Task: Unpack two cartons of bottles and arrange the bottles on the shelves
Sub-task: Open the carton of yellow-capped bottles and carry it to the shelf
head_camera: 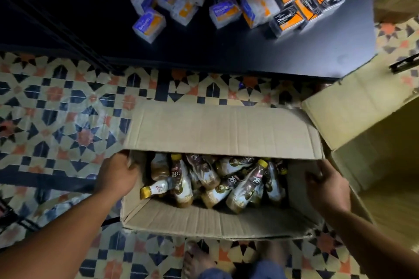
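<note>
**Open carton** [204, 219] on the tiled floor [56, 108], lower centre of the frame, with its far flap folded back toward the dark shelf [226, 59]. Inside, the bottles [181, 183] lie jumbled, their yellow caps pointing several ways and brown drink showing behind glossy labels. None stands upright.

**Left grip** [118, 174], a bare hand at lower left, is clamped on the carton's left wall, fingers curled over the rim. **Right grip** [326, 186], at lower right, is clamped likewise on the right wall.

**Second carton** [362, 115] stands just beside the first, at the right of the frame, with a flap open. What it holds cannot be told.

**Small boxes** [288, 18], orange, black and purple, sit scattered on the shelf at the top of the frame. No bottle is there yet.

**Handling, as judged:** a carton this full is probably heavy. Its corrugated walls look soft enough to bow, so support from beneath would be safer than a hold on the rims. The bottles appear to be stiff plastic with slick sleeves. Each is best taken round the body just below the shoulder, not by the cap.
</note>
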Demonstrator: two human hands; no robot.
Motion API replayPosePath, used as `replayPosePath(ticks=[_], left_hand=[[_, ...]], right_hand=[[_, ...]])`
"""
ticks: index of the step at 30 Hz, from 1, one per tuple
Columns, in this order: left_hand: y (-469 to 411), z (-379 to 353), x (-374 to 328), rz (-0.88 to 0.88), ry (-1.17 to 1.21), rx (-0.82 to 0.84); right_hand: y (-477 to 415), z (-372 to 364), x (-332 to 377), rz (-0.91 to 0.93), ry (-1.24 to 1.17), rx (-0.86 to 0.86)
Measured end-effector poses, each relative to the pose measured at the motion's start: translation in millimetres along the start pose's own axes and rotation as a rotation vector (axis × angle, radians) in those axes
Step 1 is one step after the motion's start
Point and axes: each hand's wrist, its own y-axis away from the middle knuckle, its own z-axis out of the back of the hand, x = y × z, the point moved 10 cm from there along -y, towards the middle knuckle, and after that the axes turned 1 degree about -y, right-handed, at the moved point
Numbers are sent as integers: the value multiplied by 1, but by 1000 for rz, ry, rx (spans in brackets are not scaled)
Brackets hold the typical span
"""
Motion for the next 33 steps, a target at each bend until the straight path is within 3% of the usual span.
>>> replayPosePath(ticks=[13,21,27,33], left_hand=[[-42,-3,-68,-64,31,0],[-67,4,-62,-39,-30,-60],[-28,16,-103,-183,89,-291],[-19,43,-138,-357,164,-327]], right_hand=[[-68,34,21,41,45,-43],[-65,14,39,85,38,-44],[-47,11,53,234,-68,-63],[-44,25,83,265,-72,-114]])
